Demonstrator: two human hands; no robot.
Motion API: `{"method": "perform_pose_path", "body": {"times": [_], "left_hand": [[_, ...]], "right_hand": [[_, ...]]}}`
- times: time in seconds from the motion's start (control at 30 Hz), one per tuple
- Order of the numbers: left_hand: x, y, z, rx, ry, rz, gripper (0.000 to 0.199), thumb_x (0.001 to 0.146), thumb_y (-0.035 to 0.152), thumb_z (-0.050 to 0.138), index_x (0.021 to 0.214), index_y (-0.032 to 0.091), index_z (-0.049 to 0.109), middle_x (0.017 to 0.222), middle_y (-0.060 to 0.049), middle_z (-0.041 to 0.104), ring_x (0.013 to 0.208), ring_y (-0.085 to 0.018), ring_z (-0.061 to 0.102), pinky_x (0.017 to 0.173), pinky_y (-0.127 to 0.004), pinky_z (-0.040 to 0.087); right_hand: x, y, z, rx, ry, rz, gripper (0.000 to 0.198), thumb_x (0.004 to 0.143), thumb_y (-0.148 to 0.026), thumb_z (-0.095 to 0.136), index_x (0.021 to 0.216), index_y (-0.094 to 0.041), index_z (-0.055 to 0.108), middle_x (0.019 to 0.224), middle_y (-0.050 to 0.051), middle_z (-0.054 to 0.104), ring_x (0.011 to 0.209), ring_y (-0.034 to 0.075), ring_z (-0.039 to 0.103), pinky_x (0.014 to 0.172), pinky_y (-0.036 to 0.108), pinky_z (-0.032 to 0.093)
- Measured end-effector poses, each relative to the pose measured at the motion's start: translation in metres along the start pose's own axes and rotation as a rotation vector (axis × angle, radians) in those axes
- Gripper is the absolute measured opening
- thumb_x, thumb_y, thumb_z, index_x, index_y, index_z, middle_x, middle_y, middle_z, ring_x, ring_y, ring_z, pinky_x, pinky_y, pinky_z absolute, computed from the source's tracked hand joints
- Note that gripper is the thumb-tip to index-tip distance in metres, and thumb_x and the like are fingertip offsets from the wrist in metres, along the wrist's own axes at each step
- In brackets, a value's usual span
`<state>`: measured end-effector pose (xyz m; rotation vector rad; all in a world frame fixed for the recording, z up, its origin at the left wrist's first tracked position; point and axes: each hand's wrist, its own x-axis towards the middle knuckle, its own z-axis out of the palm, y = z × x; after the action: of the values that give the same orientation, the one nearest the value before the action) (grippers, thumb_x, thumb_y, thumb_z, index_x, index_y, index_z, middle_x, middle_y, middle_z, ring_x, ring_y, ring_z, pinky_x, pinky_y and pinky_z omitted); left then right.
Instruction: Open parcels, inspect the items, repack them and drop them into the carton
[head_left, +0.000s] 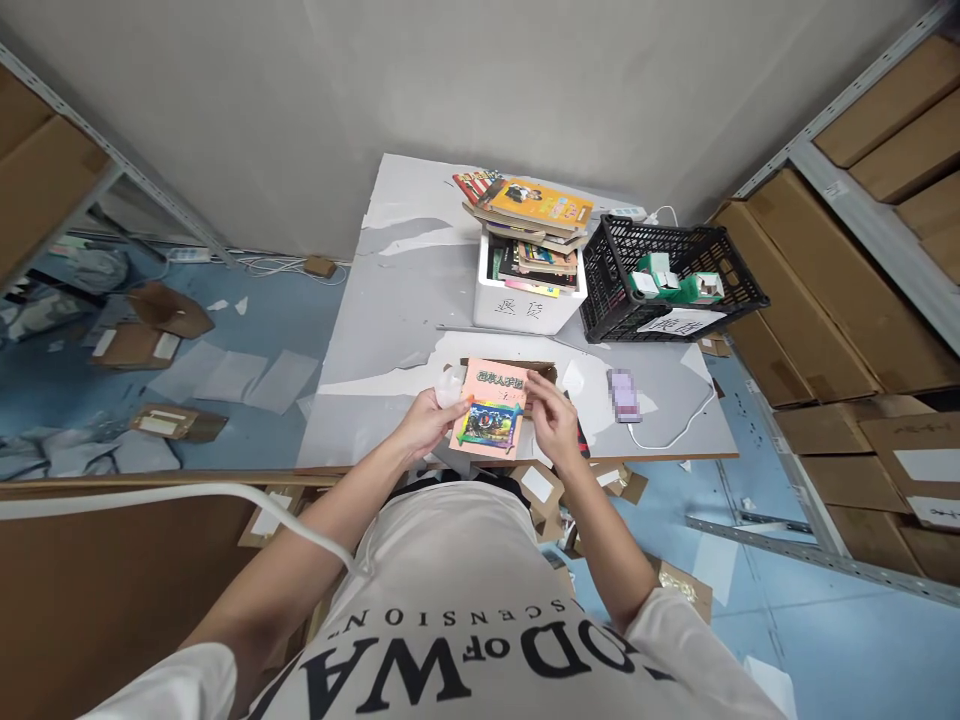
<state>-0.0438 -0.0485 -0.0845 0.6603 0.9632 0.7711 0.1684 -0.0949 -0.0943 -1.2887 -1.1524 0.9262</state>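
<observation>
Book (489, 412) is being held over the front of the table (382, 335), its left side being pinched by the left hand (430, 422). Its right edge is being touched by the right hand (553, 418); whether it is being gripped there cannot be told.

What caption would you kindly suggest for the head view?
Left hand holding a pink book, right hand at its edge, crate beyond.
</observation>
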Motion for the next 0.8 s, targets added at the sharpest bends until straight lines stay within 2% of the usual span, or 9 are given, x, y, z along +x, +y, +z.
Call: {"method": "perform_pose_path", "body": {"times": [0.1, 0.17, 0.33, 0.53, 0.7, 0.8], "left_hand": [[0.001, 0.003, 0.002, 0.006, -0.017, -0.015, 0.054, 0.054, 0.031, 0.088, 0.100, 0.009, 0.068, 0.094, -0.012, 0.073, 0.084, -0.025, 0.070, 0.080, -0.040, 0.056], [0.002, 0.006, 0.005, 0.020, -0.034, -0.018, 0.054, 0.054, 0.031, 0.088, 0.100, 0.009, 0.068, 0.096, -0.012, 0.073, 0.085, -0.025, 0.069, 0.080, -0.040, 0.056], [0.003, 0.009, 0.010, 0.018, -0.054, -0.020, 0.053, 0.057, 0.032, 0.086, 0.100, 0.010, 0.067, 0.098, -0.012, 0.073, 0.087, -0.026, 0.069, 0.081, -0.040, 0.056], [0.005, 0.005, 0.005, 0.002, -0.007, -0.006, 0.054, 0.057, 0.034, 0.086, 0.102, 0.012, 0.067, 0.097, -0.010, 0.073, 0.084, -0.023, 0.069, 0.079, -0.037, 0.055], [0.007, 0.002, 0.007, 0.066, 0.076, 0.047, 0.056, 0.054, 0.040, 0.086, 0.097, 0.010, 0.068, 0.092, -0.010, 0.073, 0.081, -0.024, 0.068, 0.076, -0.037, 0.054], [0.011, 0.006, -0.005, 0.153, 0.145, 0.128, 0.051, 0.061, 0.045, 0.080, 0.097, 0.010, 0.068, 0.089, -0.009, 0.072, 0.080, -0.024, 0.067, 0.072, -0.034, 0.053]], "right_hand": [[0.011, -0.005, 0.002, 0.166, 0.043, 0.157, 0.060, 0.072, -0.035, 0.072, 0.128, -0.026, 0.052, 0.128, 0.007, 0.058, 0.075, 0.012, 0.066, 0.071, 0.031, 0.058], [0.016, -0.007, 0.003, 0.236, 0.028, 0.233, 0.073, 0.066, -0.033, 0.077, 0.132, -0.027, 0.046, 0.120, 0.004, 0.060, 0.070, 0.010, 0.065, 0.065, 0.028, 0.057], [0.022, -0.006, 0.006, 0.300, -0.054, 0.349, 0.052, 0.066, -0.036, 0.078, 0.111, -0.020, 0.058, 0.089, 0.002, 0.068, 0.074, 0.015, 0.066, 0.065, 0.030, 0.058], [0.026, -0.003, 0.011, 0.284, 0.010, 0.290, 0.057, 0.062, -0.033, 0.080, 0.113, -0.022, 0.058, 0.113, 0.006, 0.065, 0.080, 0.016, 0.067, 0.064, 0.028, 0.058], [0.026, -0.001, 0.013, 0.246, 0.014, 0.290, 0.062, 0.064, -0.032, 0.079, 0.119, -0.021, 0.055, 0.100, 0.005, 0.068, 0.077, 0.016, 0.067, 0.066, 0.030, 0.057], [0.027, 0.000, 0.010, 0.260, 0.041, 0.283, 0.059, 0.063, -0.032, 0.079, 0.116, -0.021, 0.057, 0.104, 0.005, 0.068, 0.077, 0.016, 0.066, 0.067, 0.031, 0.057]]}}
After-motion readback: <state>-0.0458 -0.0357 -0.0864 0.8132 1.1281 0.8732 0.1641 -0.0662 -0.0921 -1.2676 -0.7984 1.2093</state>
